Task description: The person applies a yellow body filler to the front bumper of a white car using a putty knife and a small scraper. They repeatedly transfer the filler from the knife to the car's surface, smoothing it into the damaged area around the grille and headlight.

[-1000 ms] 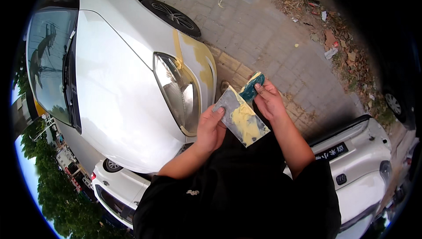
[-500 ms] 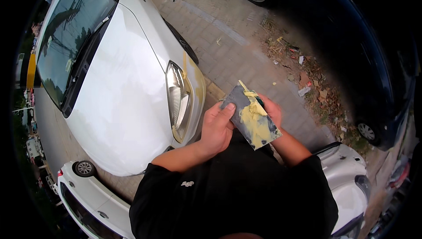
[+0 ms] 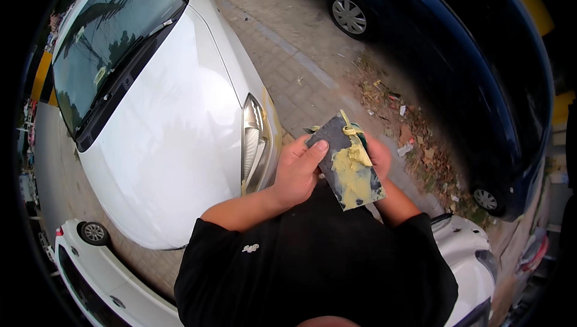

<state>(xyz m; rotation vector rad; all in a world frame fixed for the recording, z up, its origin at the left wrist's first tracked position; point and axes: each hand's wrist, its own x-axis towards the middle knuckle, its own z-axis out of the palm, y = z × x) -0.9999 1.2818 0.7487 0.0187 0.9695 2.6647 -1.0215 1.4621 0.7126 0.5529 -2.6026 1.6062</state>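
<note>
A flat dark-grey putty board (image 3: pixel 330 137), smeared with pale yellow putty (image 3: pixel 351 174), is held tilted in front of my body. My left hand (image 3: pixel 299 171) is closed on its left edge, the thumb pressed flat on the upper face. Against the right edge, my right hand (image 3: pixel 378 158) is curled, with most of its fingers hidden behind the board. A dark green piece (image 3: pixel 359 130) shows beside the right hand at the upper edge, and a putty-smeared tip (image 3: pixel 311 129) pokes out past the upper left; I cannot tell what either belongs to.
Close on the left stands a white car (image 3: pixel 162 128), with yellowish patches around its headlight (image 3: pixel 253 140). A dark blue car (image 3: pixel 445 44) is on the right, beside a strip of litter and dry leaves (image 3: pixel 415 137). Other white cars stand at lower left (image 3: pixel 114 279) and lower right (image 3: pixel 463 255).
The view has shifted, so the white car's headlight sits closer to my left hand and more of the blue car shows. The board has turned slightly, still in my hands.
</note>
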